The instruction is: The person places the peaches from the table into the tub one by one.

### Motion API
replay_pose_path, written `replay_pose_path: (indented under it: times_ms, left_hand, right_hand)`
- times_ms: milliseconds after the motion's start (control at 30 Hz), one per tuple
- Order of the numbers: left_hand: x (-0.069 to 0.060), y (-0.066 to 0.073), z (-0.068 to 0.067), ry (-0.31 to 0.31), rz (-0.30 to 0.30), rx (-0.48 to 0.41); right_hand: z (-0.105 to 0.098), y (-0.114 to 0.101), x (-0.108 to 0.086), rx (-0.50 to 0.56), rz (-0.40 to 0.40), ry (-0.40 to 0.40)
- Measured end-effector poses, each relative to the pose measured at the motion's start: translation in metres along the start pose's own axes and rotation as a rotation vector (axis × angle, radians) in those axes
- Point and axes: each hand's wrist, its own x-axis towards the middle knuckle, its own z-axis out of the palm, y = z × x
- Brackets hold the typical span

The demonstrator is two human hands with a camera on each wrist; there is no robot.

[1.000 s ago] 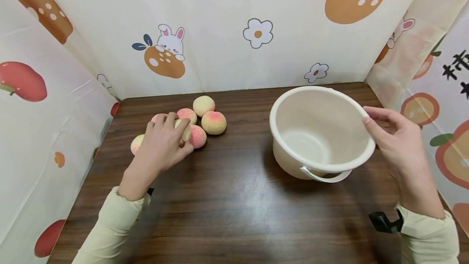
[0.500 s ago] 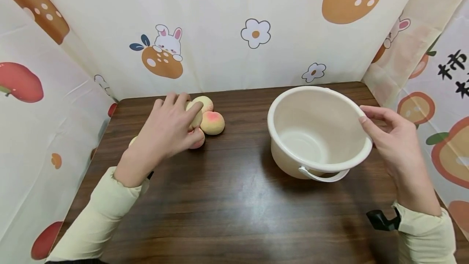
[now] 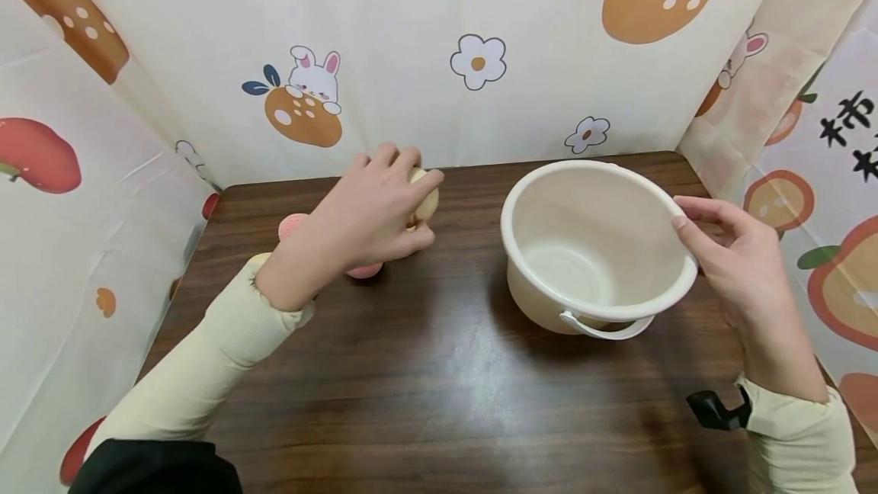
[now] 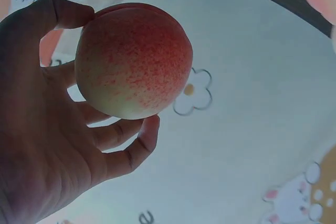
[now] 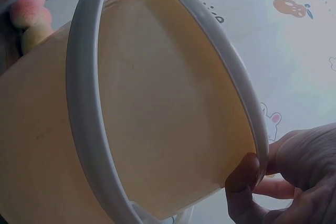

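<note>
The round, red-speckled cream peach [image 4: 134, 61], left of the round cream plastic bucket [image 3: 538, 292], is grasped by the left hand [image 3: 370, 212]; light pressure should do. The right hand [image 3: 737, 258], pinching the bucket's right rim, should steady it.

- A desk [image 3: 480, 418] in a nook screened by printed sheets [image 3: 398, 21]; whether a home, lab or office holds it cannot be told.
- The desk's top shows dark wood grain.
- The back sheet [image 3: 398, 101] hangs at the far edge, bearing a rabbit [image 3: 317, 84] and flowers [image 3: 479, 62].
- A left sheet [image 3: 41, 250] and right sheet [image 3: 830, 174] line the side edges, with fruit prints [image 3: 41, 155] and black lettering [image 3: 847, 117].
</note>
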Motion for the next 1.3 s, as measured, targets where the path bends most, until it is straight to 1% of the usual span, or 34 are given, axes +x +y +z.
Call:
replay_pose_path:
  times_ms: [100,333,500,667,767,900,1067,1300]
  left_hand:
    - [0.013,0.007,-0.004,-0.027,0.032,-0.024]
    - [0.042,0.024,-0.015,-0.022,0.089,-0.080]
    - [0.061,0.032,-0.016,-0.033,0.147,-0.129]
    - [0.078,0.039,-0.011,-0.073,0.229,-0.241]
    - [0.091,0.045,-0.008,-0.096,0.281,-0.309]
    - [0.106,0.055,-0.004,-0.150,0.316,-0.379]
    - [0.125,0.066,0.004,-0.245,0.340,-0.384]
    - [0.145,0.080,0.020,-0.331,0.446,-0.358]
  right_hand:
    - [-0.001,0.000,0.000,-0.002,0.003,0.003]
    - [0.000,-0.001,0.000,-0.016,0.020,-0.002]
    - [0.000,-0.002,0.000,-0.036,0.020,-0.005]
    - [0.000,-0.002,0.000,-0.033,0.008,-0.009]
    - [-0.001,-0.001,0.000,-0.030,0.010,-0.006]
    - [-0.002,-0.001,0.000,-0.038,0.014,0.000]
    - [-0.002,-0.002,0.000,-0.042,0.009,-0.003]
    - [0.000,-0.002,0.001,-0.046,0.022,-0.014]
